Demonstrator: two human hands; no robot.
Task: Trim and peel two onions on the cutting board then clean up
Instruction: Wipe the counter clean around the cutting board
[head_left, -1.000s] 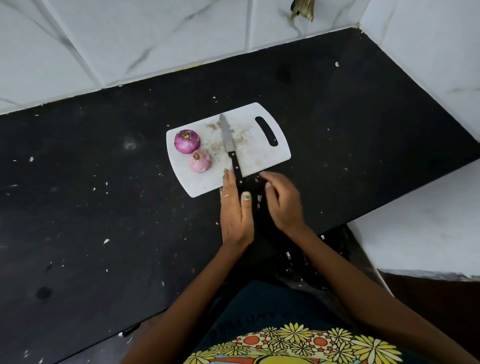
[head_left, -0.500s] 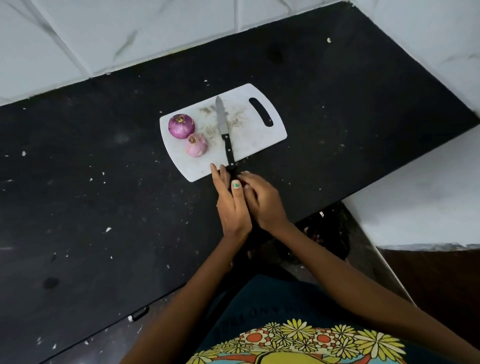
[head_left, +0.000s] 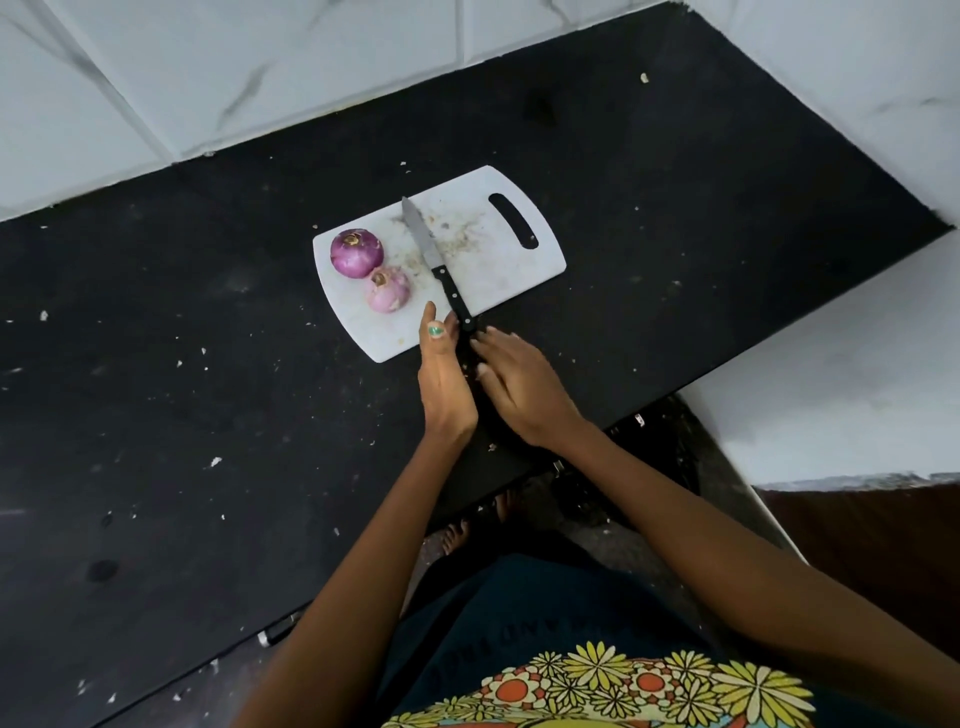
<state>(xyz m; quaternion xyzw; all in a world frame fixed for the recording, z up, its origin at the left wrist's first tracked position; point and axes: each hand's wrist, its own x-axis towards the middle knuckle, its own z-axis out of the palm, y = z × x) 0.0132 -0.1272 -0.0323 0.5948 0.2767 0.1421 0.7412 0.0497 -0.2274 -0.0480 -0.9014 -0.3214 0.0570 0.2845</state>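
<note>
A white cutting board (head_left: 498, 275) lies on the black counter. Two peeled purple onions stand on its left part: a darker one (head_left: 357, 253) and a paler one (head_left: 388, 290) just below it. A black-handled knife (head_left: 435, 265) lies across the board, blade pointing away, handle end over the near edge. My left hand (head_left: 443, 374) stands on edge beside the handle, fingers straight. My right hand (head_left: 522, 384) lies flat on the counter, fingers straight, fingertips next to the handle end. Neither hand grips anything.
The black counter (head_left: 208, 389) is dotted with small pale scraps. White tiled walls (head_left: 260, 67) bound it at the back and right. A white ledge (head_left: 831, 395) sits at the right. The counter's near edge runs just under my wrists.
Both hands have drawn closer together at the board's near edge, by the knife handle. The onions and knife have stayed put.
</note>
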